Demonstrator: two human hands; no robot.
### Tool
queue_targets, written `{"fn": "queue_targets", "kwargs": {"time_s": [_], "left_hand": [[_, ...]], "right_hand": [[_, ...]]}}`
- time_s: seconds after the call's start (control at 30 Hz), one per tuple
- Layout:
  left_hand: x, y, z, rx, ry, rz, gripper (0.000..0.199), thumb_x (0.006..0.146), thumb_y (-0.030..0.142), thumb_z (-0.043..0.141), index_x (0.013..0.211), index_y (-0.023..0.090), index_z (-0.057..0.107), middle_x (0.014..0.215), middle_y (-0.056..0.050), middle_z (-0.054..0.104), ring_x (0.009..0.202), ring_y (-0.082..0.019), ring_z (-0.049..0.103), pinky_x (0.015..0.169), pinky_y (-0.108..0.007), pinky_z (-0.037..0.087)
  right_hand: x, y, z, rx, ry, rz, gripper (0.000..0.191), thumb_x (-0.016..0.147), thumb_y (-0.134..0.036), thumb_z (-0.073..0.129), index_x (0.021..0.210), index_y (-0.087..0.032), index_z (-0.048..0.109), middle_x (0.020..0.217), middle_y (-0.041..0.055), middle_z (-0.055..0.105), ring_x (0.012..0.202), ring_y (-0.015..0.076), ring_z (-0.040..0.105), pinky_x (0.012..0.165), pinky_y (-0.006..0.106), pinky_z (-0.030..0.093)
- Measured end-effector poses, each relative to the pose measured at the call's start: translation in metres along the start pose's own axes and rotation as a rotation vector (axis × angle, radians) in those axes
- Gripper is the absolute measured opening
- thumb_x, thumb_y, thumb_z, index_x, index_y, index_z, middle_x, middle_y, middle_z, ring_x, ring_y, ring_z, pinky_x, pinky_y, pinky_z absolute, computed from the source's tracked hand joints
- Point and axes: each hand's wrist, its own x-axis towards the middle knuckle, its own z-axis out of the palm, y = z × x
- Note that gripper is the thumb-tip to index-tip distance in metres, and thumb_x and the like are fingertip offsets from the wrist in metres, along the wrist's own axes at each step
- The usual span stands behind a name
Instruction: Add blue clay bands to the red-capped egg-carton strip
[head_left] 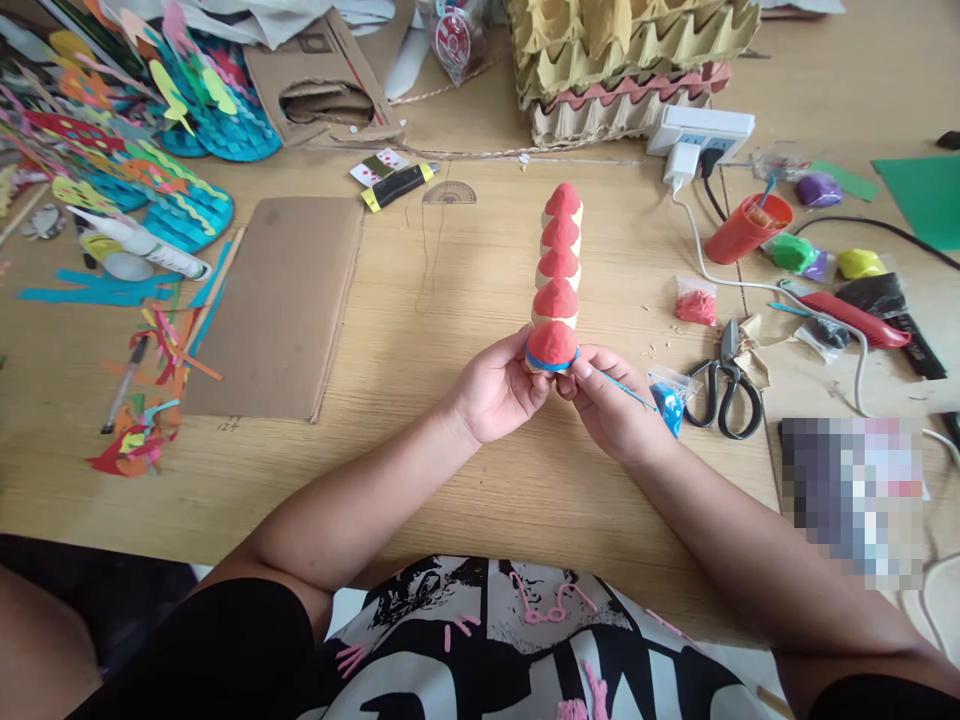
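A strip cut from an egg carton point(559, 268), its row of several bumps covered in red, points away from me over the table. My left hand point(499, 390) grips its near end from the left side. Around the base of the nearest bump runs a thin blue clay strand point(553, 364). The strand's loose tail stretches right, across the back of my right hand point(611, 405). The thumb and fingers of that hand pinch the strand against the bump. My fingertips partly hide the underside of the carton strip.
Right of my hands lie a bag of blue clay point(667, 405), black-handled scissors point(726, 385), a red clay bag point(696, 300) and a tipped red cup point(748, 228). A white cable point(772, 287) crosses there. A cardboard sheet point(274, 305) is at left; egg trays point(622, 75) are stacked behind.
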Motion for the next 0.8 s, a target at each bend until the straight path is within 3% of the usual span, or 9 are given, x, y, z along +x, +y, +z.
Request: {"fn": "queue_targets", "kwargs": {"time_s": [0.17, 0.43, 0.8], "left_hand": [[0.0008, -0.0009, -0.0019, 0.002, -0.022, -0.009, 0.031, 0.106, 0.031, 0.057, 0.09, 0.01, 0.073, 0.073, -0.005, 0.07, 0.059, -0.008, 0.066, 0.053, -0.012, 0.057], [0.0001, -0.0019, -0.0017, 0.001, -0.035, -0.008, 0.028, 0.105, 0.03, 0.061, 0.092, 0.009, 0.074, 0.074, -0.006, 0.072, 0.063, -0.009, 0.07, 0.056, -0.013, 0.059], [-0.0008, -0.0044, 0.0018, -0.023, 0.043, 0.034, 0.031, 0.109, 0.028, 0.053, 0.094, 0.01, 0.074, 0.081, -0.006, 0.077, 0.061, -0.007, 0.071, 0.057, -0.012, 0.059]], "right_hand": [[0.0003, 0.0011, 0.001, 0.07, 0.002, 0.027, 0.031, 0.078, -0.052, 0.091, 0.081, -0.024, 0.079, 0.074, -0.0007, 0.067, 0.07, 0.0128, 0.055, 0.069, 0.029, 0.047], [0.0031, -0.0014, 0.0013, 0.103, -0.013, 0.052, 0.033, 0.076, -0.053, 0.093, 0.077, -0.024, 0.078, 0.072, -0.0005, 0.065, 0.069, 0.0132, 0.054, 0.068, 0.029, 0.049], [0.0041, -0.003, -0.0005, 0.051, -0.017, 0.021, 0.03, 0.072, -0.046, 0.097, 0.082, -0.023, 0.08, 0.072, -0.0022, 0.065, 0.071, 0.0123, 0.053, 0.072, 0.03, 0.046]]}}
